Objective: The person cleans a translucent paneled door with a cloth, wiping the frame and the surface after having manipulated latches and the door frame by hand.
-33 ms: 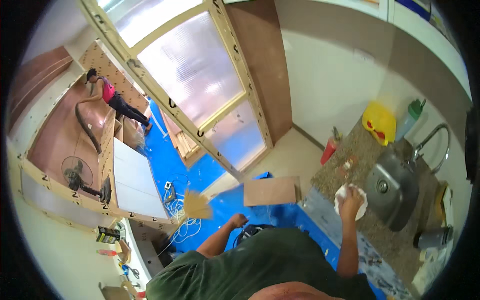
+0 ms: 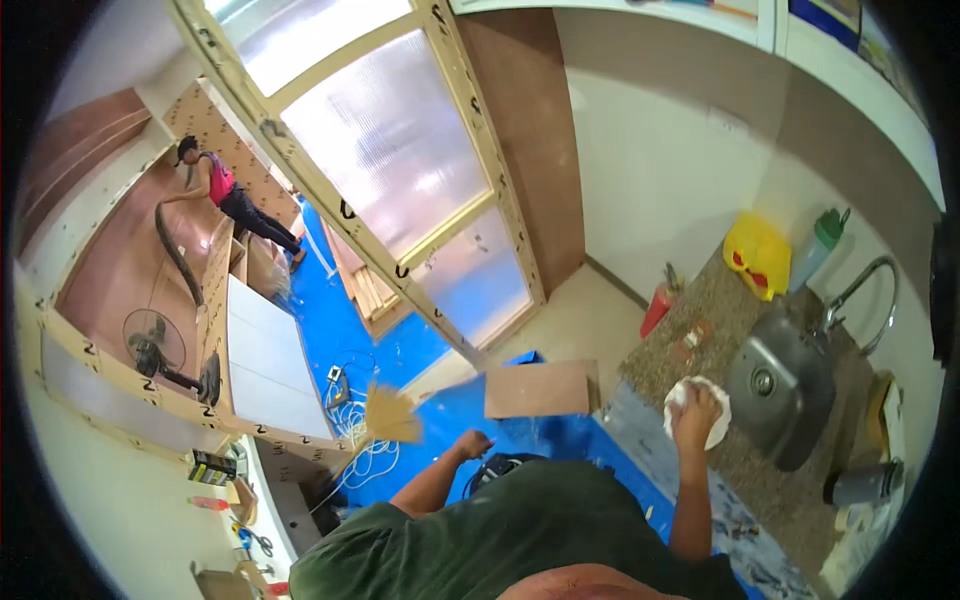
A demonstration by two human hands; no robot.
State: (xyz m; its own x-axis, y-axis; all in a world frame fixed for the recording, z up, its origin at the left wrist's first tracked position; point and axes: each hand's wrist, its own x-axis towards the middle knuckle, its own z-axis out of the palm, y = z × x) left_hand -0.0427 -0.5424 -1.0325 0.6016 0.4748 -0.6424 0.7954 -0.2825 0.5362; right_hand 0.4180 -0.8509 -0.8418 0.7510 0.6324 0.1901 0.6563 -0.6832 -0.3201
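Observation:
My right hand (image 2: 698,415) presses a white cloth (image 2: 716,432) onto the brown speckled countertop (image 2: 660,362), near its front edge. Just right of the cloth is a stainless steel sink (image 2: 795,425) with a curved faucet (image 2: 883,268). My left hand (image 2: 474,444) is held in front of my body over the blue floor covering, its fingers curled in and nothing visible in them. A straw-coloured broom (image 2: 390,415) stands to its left, apart from the hand.
A yellow bag (image 2: 755,250), a green-topped bottle (image 2: 822,240) and a red container (image 2: 656,310) line the counter's back. A cardboard box (image 2: 535,390) sits on the floor ahead. Coiled white cable (image 2: 375,460) lies left. Beyond a framed door (image 2: 390,150), another person (image 2: 222,190) holds a hose.
The whole view has shifted very slightly. My right hand stays on the cloth at nearly the same place beside the sink, and my left hand keeps its curled pose.

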